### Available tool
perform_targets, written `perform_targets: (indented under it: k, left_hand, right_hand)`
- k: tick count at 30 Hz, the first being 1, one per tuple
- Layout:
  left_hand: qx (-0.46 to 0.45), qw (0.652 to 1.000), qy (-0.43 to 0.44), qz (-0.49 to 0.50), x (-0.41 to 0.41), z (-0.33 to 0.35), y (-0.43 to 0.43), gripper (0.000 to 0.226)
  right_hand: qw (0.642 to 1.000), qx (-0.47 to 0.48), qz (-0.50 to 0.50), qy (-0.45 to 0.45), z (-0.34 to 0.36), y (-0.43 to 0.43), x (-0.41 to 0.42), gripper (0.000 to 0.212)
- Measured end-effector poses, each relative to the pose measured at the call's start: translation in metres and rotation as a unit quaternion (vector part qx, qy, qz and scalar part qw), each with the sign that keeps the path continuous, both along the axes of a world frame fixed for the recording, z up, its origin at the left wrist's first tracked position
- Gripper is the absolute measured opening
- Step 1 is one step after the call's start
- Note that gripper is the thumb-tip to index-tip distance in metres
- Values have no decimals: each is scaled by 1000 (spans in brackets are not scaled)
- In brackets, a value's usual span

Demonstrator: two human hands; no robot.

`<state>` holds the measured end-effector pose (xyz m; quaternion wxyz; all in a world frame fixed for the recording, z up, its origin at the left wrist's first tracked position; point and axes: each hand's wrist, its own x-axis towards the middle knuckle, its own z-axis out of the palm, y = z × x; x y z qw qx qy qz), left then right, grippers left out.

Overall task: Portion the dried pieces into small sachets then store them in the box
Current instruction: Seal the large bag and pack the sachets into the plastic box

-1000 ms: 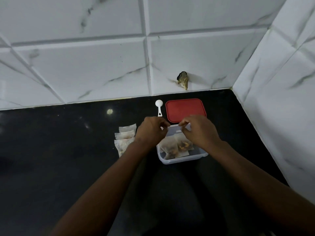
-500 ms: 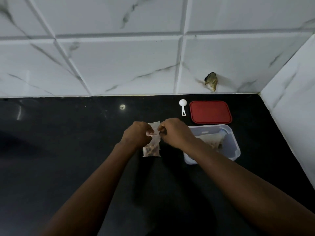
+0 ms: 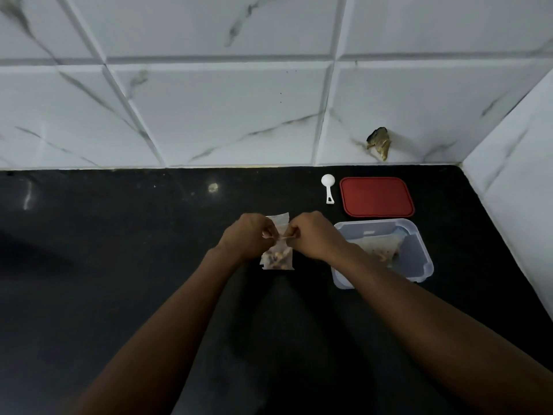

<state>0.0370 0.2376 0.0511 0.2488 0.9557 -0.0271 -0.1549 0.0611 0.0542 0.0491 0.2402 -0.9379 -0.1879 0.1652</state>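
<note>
A white marble-veined tiled wall (image 3: 224,109) fills the far half of the scene and turns a corner on the right. Below it runs a black countertop (image 3: 119,250), glossy and speckled. Two bare forearms reach in from the near edge and meet over the middle of the counter.

To the right of the hands, near the corner, a clear plastic box (image 3: 420,253) stands open on the counter. The right forearm crosses in front of its near left part. Inside it lies a stored sachet (image 3: 381,245), pale and translucent, with dark and orange-brown dried pieces showing through at its near end. Just beyond the box, on its far side, a red lid (image 3: 377,196) lies flat on the counter, apart from the box.

The left hand (image 3: 247,238) and the right hand (image 3: 314,235) are close together, fingers curled, each pinching the upper part of a small sachet (image 3: 276,262). A thin pale strand stretches between the fingertips across the sachet's neck. The sachet's top edge stands up beyond the knuckles, and its bulging bottom, filled with mixed dried pieces, hangs below the hands, left of the box. Whether it touches the counter cannot be told.

A white plastic scoop (image 3: 328,187) lies just left of the lid, its bowl toward the wall. A broken patch (image 3: 379,142) marks the tile above the lid.
</note>
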Motion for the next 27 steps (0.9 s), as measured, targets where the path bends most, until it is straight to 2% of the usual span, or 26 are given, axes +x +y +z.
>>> perform_targets:
  k: [8, 15, 21, 27]
  left_hand:
    - [-151, 986, -75, -2, 11, 48, -26, 13]
    - [-214, 969, -114, -45, 18, 78, -84, 11]
    - [-216, 967, -108, -83, 18, 63, -127, 12]
    - [-159, 979, -62, -114, 4, 43, -148, 13]
  right_hand:
    - [994, 89, -41, -36, 58, -44, 3, 13]
    - [985, 141, -82, -65, 92, -108, -6, 8]
    - [990, 94, -92, -51, 83, -155, -19, 13]
    - [994, 66, -84, 13, 57, -170, -30, 6]
